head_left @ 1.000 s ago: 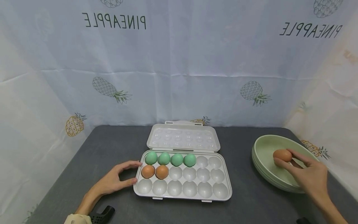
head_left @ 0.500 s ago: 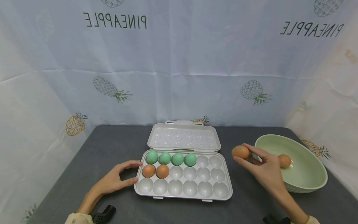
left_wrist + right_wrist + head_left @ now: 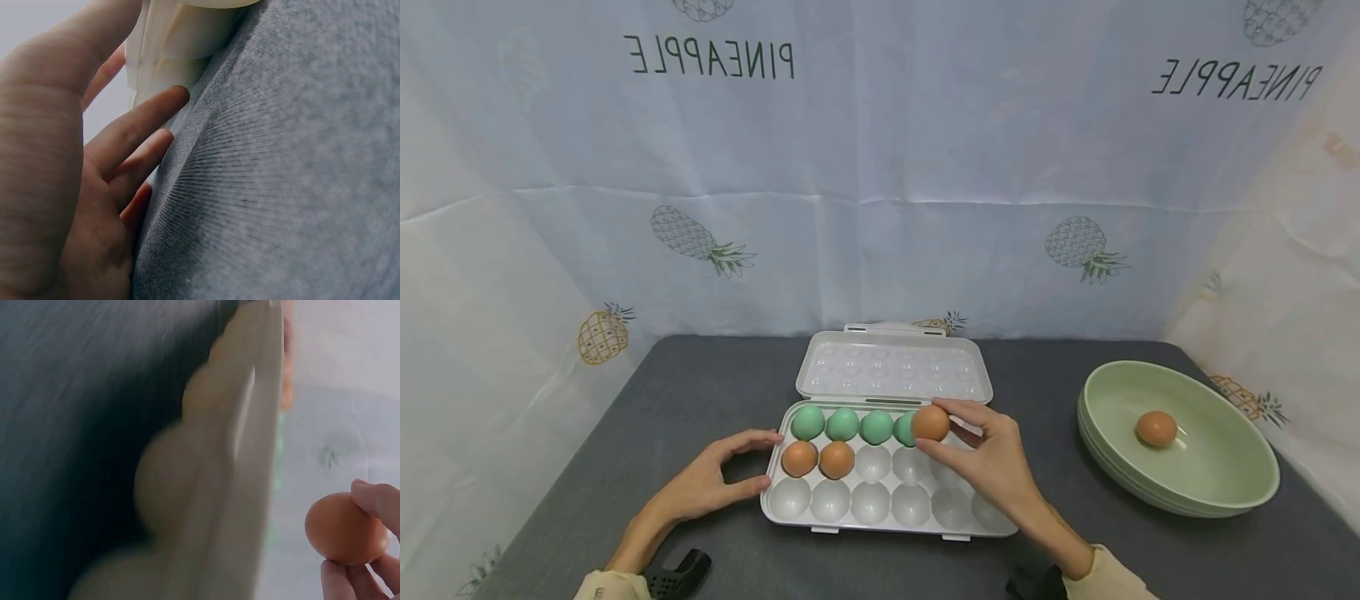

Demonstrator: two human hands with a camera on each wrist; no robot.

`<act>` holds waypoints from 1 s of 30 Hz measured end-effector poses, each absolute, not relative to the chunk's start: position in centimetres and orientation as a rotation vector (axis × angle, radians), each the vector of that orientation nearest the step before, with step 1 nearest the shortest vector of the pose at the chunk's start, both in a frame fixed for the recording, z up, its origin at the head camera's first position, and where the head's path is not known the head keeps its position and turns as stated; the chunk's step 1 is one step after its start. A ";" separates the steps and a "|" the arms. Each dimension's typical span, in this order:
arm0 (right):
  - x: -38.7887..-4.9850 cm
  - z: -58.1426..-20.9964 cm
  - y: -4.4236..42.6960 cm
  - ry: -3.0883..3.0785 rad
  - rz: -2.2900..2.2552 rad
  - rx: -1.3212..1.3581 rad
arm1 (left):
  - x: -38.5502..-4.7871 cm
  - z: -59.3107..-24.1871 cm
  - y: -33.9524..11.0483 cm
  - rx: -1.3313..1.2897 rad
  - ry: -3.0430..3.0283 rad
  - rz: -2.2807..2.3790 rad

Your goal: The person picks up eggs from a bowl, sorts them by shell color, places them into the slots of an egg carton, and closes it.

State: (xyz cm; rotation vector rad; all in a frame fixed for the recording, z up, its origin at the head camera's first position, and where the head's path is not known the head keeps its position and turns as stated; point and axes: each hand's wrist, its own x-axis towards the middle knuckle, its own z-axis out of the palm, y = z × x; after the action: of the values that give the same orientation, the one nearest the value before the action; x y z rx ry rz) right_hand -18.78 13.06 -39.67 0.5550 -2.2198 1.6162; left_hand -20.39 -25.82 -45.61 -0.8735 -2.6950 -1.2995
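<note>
My right hand (image 3: 992,454) pinches a brown egg (image 3: 930,423) between thumb and fingers, over the back right part of the white egg tray (image 3: 891,529). The same egg (image 3: 345,529) shows in the right wrist view, held beside the tray's edge. With thumb and fingers spread, my left hand (image 3: 711,479) rests against the tray's left end. Green eggs (image 3: 842,424) fill the left part of the back row, the rightmost partly hidden behind the held egg. Two brown eggs (image 3: 837,459) sit at the left of the middle row. The front row's cups hold nothing.
The tray's lid (image 3: 893,367) lies folded back behind it. A light green bowl (image 3: 1225,483), stacked on another, stands at the right of the dark table (image 3: 730,375) with one brown egg (image 3: 1157,429) inside. A pineapple-print curtain (image 3: 865,250) hangs behind the table.
My right hand has lifted a brown egg out of the bowl and carried it left to above the tray. One egg stays in the bowl. My left hand has kept its place.
</note>
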 end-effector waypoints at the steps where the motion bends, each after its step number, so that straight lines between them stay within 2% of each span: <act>1: -18.8 -39.8 12.5 -2.221 1.640 0.573 | -20.4 -45.6 -25.8 -0.879 -2.696 -1.297; 13: -18.9 -42.0 7.7 -2.291 1.859 0.719 | -20.5 -45.7 -25.6 -0.882 -2.707 -1.283; 23: -19.2 -43.0 8.0 -2.397 1.742 0.695 | -20.6 -45.7 -25.7 -0.877 -2.700 -1.259; 30: -19.2 -43.3 7.7 -2.463 1.419 0.733 | -20.5 -45.7 -25.8 -0.876 -2.689 -1.279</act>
State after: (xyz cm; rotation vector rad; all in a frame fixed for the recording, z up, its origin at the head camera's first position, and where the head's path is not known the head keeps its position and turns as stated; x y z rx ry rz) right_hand -19.24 7.73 -43.28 0.7328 -2.4627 1.4188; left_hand -20.46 -25.81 -45.72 -0.8759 -2.6885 -1.2792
